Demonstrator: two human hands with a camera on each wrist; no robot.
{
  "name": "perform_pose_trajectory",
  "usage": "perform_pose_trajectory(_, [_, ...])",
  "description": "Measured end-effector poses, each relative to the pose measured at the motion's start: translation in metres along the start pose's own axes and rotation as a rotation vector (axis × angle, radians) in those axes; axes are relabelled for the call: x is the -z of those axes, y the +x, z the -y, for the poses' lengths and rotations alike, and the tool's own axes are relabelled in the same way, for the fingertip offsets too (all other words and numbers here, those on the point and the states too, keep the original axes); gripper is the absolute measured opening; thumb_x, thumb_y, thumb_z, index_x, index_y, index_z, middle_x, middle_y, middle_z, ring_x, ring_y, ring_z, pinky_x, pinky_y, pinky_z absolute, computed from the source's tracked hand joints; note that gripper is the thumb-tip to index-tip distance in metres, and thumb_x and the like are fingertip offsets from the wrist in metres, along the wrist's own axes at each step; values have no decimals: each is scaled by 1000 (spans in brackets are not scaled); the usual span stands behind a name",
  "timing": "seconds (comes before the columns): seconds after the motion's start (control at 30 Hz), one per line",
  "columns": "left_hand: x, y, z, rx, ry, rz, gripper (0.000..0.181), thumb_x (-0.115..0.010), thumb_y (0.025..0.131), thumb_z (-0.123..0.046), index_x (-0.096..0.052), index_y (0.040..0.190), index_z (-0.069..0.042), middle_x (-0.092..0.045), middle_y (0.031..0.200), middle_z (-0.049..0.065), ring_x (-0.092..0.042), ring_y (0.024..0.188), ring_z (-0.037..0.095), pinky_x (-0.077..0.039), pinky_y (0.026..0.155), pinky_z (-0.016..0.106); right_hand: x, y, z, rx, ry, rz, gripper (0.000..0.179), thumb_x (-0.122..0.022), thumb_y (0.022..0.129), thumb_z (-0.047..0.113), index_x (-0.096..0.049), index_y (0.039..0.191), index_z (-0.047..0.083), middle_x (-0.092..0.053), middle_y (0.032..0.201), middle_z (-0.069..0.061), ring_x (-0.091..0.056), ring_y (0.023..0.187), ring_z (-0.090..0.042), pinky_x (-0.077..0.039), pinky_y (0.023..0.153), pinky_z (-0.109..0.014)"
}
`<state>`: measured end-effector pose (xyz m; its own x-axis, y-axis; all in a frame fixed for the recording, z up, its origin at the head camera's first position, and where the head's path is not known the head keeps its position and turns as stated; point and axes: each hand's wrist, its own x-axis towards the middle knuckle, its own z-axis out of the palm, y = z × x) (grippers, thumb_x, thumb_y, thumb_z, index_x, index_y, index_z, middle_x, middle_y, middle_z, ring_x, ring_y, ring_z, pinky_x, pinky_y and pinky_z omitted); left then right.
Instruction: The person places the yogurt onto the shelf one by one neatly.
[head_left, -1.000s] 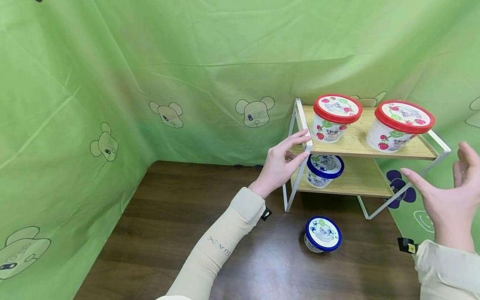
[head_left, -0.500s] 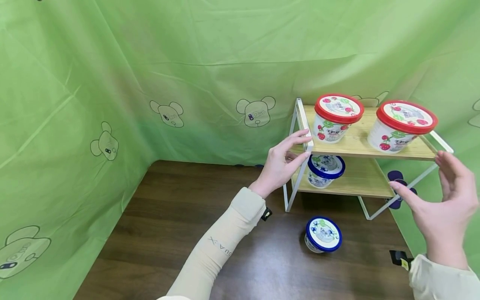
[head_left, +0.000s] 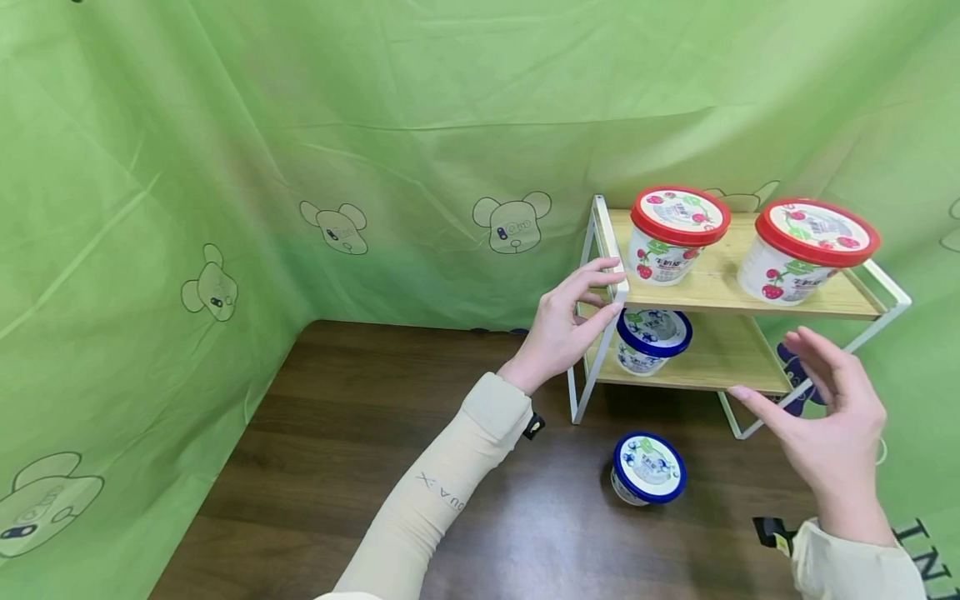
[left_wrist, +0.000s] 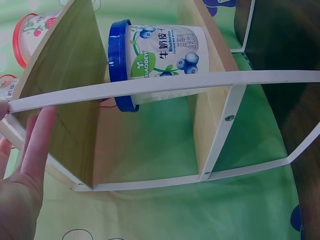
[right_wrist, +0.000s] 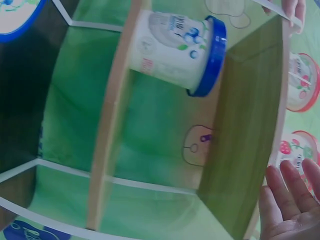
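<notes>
My left hand holds the front left corner of a small two-tier shelf, thumb and fingers on either side of its white metal frame. My right hand is in the air before the shelf's lower right side, thumb and fingers spread apart with nothing between them. Two red-lidded strawberry tubs, one on the left and one on the right, stand on the top board. Below, a blue-lidded blueberry tub stands at the left of the lower board. Another blue-lidded tub sits in front of the shelf.
The shelf and the front tub stand on a dark wood-grain surface. A green cloth with printed bear heads hangs behind and on both sides. A slanting white leg of the shelf stands close to my right hand.
My right hand has moved left and down from the right edge to in front of the shelf's right side. The left hand stays on the frame, and the tubs stay in place.
</notes>
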<state>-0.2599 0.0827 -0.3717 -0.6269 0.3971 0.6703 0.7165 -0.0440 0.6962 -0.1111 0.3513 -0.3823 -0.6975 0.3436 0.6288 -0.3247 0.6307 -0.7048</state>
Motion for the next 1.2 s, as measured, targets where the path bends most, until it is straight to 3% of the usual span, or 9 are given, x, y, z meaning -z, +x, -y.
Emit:
perform_pose_trajectory(0.2, [-1, 0, 1, -9, -6, -10, 33, -67, 99, -7, -63, 132, -8, -47, 152, -6, -58, 117, 6, -57, 69, 22, -4, -8, -7, -70, -21, 57, 93, -91, 58, -17, -61, 141, 12, -66, 130, 0, -58, 120, -6, -41, 103, -17])
perform_pose_trajectory(0.4, [-2, -1, 2, -16, -15, -16, 33, -66, 100, -6, -63, 133, -7, -48, 152, -5, -53, 125, 4, -58, 70, 22, -6, -18, -16, -138, -115, 240, 79, -96, 69, 7, -62, 140, 15, -65, 127, 11, -52, 114, 7, -36, 94, -6])
perform_pose_trajectory(0.63, [-2, -1, 2, -10, -11, -20, 34, -67, 99, -7, -63, 133, -7, -48, 152, -6, -57, 120, 7, -57, 72, 21, -13, -36, -28, -157, -184, 448, 76, -94, 74, 29, -61, 141, 17, -63, 132, -5, -46, 114, 13, -32, 89, -1])
perform_pose_trajectory(0.7, [-2, -1, 2, -6, -13, -20, 34, -67, 99, -7, -63, 133, -7, -48, 152, -6, -59, 116, 8, -57, 74, 21, -16, -41, -32, -158, -183, 504, 76, -93, 76, 31, -59, 142, 15, -62, 135, -11, -47, 121, 6, -30, 90, -1])
perform_pose_trajectory(0.8, [-2, -1, 2, 5, -20, -18, 34, -67, 99, -7, -63, 133, -8, -47, 152, -8, -63, 106, 7, -57, 75, 21, -20, -47, -38, -173, -178, 585, 76, -91, 78, 33, -58, 142, 11, -60, 137, -15, -52, 130, -21, -31, 91, -2])
perform_pose_trajectory(0.9, [-2, -1, 1, 12, -20, -14, 35, -66, 100, -7, -62, 134, -8, -47, 152, -10, -67, 92, 6, -57, 73, 22, -24, -53, -42, -200, -190, 656, 75, -90, 79, 37, -57, 141, 10, -60, 138, -15, -52, 127, -47, -43, 98, -19])
perform_pose_trajectory(0.97, [-2, -1, 0, 15, -13, -12, 35, -66, 100, -8, -62, 135, -9, -46, 152, -10, -67, 84, 6, -58, 71, 22, -27, -56, -45, -217, -180, 693, 76, -89, 80, 37, -56, 141, 9, -59, 139, -17, -51, 126, -52, -48, 101, -39])
perform_pose_trajectory(1.07, [-1, -1, -1, 13, -5, -12, 35, -66, 100, -8, -62, 135, -9, -46, 153, -11, -66, 78, 8, -58, 69, 23, -31, -61, -48, -231, -169, 729, 76, -90, 79, 36, -55, 141, 7, -57, 139, -20, -50, 124, -56, -43, 98, -63])
perform_pose_trajectory(1.2, [-1, -2, -1, 11, -4, -15, 36, -66, 100, -8, -62, 135, -9, -46, 153, -11, -66, 78, 9, -58, 68, 24, -35, -68, -55, -226, -168, 757, 83, -92, 76, 36, -53, 143, 5, -55, 141, -22, -49, 124, -56, -41, 100, -65])
